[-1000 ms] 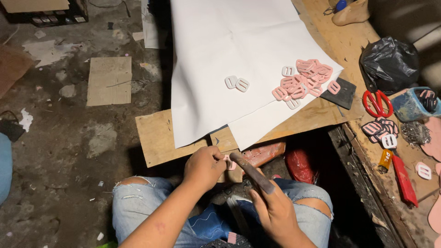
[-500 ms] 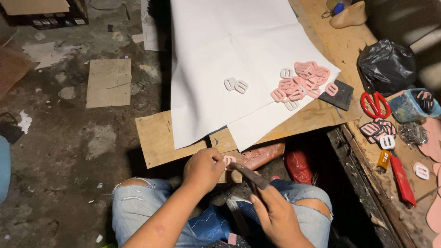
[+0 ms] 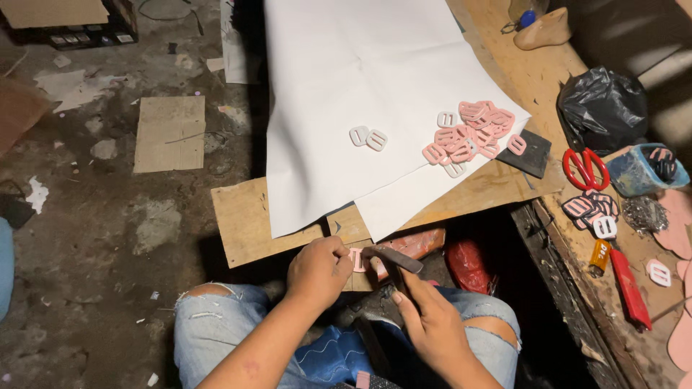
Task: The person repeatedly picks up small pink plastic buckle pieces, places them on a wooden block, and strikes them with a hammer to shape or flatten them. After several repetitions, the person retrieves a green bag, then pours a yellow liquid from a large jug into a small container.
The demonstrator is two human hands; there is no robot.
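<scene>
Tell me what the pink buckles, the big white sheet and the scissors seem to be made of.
Pink buckles: likely moulded plastic, smooth and evenly coloured. White sheet: apparently paper, thin, matte, hanging limp over the board's edge. Scissors: glossy red handles, probably plastic; the blades cannot be made out.

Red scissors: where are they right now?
In the head view, the red scissors lie at the right on the wooden bench, between the black bag and the blue tub, far from both hands.

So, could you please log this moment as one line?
left hand: pinches pink buckle | right hand: grips hammer on it | pink buckle pile: white paper
</scene>
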